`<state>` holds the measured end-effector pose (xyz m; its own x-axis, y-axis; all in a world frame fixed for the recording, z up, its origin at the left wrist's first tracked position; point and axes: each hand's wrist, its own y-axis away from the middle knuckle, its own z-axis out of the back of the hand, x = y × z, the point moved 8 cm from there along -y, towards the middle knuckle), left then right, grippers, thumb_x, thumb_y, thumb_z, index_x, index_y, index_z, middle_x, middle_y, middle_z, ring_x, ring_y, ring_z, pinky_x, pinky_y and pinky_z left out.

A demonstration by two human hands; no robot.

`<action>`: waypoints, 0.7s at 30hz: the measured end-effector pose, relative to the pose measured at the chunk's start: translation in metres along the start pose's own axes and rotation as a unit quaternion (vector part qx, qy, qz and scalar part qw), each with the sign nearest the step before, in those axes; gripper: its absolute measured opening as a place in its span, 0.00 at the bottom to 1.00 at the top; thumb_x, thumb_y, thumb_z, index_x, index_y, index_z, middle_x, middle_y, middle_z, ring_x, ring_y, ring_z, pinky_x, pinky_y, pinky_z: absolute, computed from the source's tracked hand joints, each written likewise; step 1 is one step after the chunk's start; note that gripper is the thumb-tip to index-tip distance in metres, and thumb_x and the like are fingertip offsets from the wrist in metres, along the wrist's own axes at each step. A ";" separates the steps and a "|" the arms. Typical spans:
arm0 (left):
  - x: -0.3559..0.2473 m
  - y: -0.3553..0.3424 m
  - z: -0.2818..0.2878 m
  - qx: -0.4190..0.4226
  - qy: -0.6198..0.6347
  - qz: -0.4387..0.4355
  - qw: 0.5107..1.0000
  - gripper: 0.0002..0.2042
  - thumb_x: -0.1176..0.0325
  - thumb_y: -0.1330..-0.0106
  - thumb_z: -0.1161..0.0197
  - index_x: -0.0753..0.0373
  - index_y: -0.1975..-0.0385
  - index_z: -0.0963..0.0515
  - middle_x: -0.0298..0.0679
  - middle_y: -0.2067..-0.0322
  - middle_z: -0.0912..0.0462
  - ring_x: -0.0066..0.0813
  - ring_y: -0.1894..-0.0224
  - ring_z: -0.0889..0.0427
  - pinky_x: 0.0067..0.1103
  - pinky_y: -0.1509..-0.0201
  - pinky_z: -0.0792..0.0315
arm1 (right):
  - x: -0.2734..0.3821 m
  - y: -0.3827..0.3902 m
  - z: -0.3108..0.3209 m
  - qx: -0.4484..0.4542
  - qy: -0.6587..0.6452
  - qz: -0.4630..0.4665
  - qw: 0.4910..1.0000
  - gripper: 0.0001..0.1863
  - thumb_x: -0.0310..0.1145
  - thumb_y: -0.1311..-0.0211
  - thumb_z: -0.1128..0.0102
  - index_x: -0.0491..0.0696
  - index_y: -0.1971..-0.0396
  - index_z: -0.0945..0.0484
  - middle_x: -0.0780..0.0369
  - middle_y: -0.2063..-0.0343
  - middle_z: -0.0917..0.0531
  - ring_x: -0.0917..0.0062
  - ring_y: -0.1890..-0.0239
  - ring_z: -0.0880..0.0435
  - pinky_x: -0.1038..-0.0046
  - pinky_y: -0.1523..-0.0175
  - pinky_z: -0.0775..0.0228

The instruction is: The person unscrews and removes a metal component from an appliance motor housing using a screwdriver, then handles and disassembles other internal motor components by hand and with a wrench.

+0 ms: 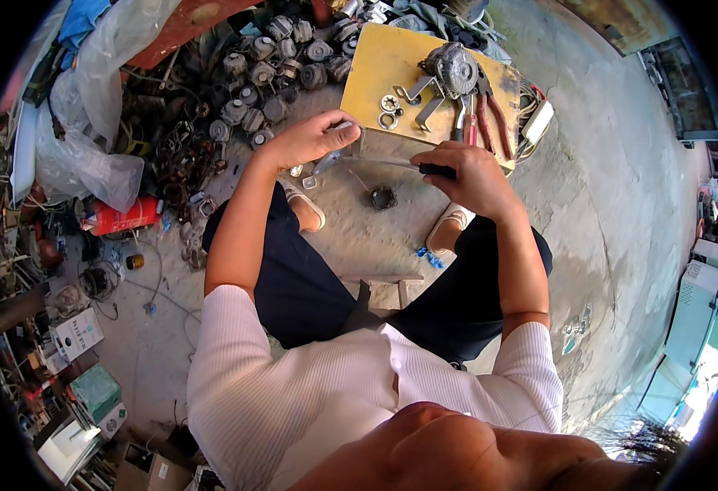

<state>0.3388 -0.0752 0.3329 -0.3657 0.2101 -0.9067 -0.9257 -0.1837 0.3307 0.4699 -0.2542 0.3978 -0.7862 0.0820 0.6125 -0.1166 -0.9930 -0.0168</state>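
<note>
My right hand (pixel 475 177) is closed around the black handle of a screwdriver-like tool (pixel 438 171). Its thin pale shaft points left, toward my other hand. My left hand (pixel 314 139) is raised by the near left corner of a yellow-topped stand (pixel 375 65), fingers curled together on a small greyish piece (pixel 344 125) too small to name. Lying on the stand are a round metal motor (pixel 450 69), bent metal brackets (pixel 430 113), two ring-shaped parts (pixel 388 104), red-handled pliers (pixel 498 123) and a red-handled screwdriver (pixel 471 129).
Several used motors (pixel 265 74) are heaped left of the stand. A square dark part (pixel 382 197) sits on the floor between my feet. Clear plastic sheeting (pixel 89 123) and a red container (pixel 121 214) are at left; cables (pixel 536 106) hang by the stand's right edge.
</note>
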 end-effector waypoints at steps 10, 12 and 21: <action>0.007 0.004 -0.007 0.050 0.020 -0.012 0.998 0.37 0.31 0.39 0.41 0.59 0.43 0.26 0.34 0.57 0.21 0.22 0.55 0.25 0.20 0.52 0.30 | 0.004 -0.003 -0.012 -0.004 0.036 0.008 0.999 0.18 0.27 0.46 0.31 0.54 0.54 0.16 0.62 0.65 0.16 0.65 0.60 0.16 0.65 0.56 0.24; 0.002 0.007 -0.013 0.068 -0.007 -0.033 0.997 0.37 0.34 0.42 0.35 0.58 0.43 0.26 0.36 0.55 0.21 0.24 0.52 0.24 0.22 0.49 0.30 | 0.003 -0.002 -0.015 0.019 0.040 0.010 0.999 0.18 0.27 0.47 0.31 0.55 0.54 0.15 0.63 0.64 0.16 0.66 0.59 0.16 0.65 0.55 0.24; -0.002 0.011 -0.018 0.106 0.077 -0.042 0.990 0.39 0.42 0.49 0.24 0.57 0.40 0.29 0.35 0.50 0.23 0.26 0.49 0.25 0.23 0.44 0.30 | -0.010 0.001 -0.007 0.017 0.069 0.010 0.997 0.18 0.28 0.50 0.31 0.57 0.56 0.15 0.65 0.65 0.15 0.67 0.58 0.16 0.65 0.56 0.24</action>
<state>0.3315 -0.0952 0.3331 -0.2825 0.0632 -0.9572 -0.9577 0.0381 0.2852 0.4737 -0.2551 0.3860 -0.8648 0.0702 0.4972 -0.0812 -0.9967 -0.0005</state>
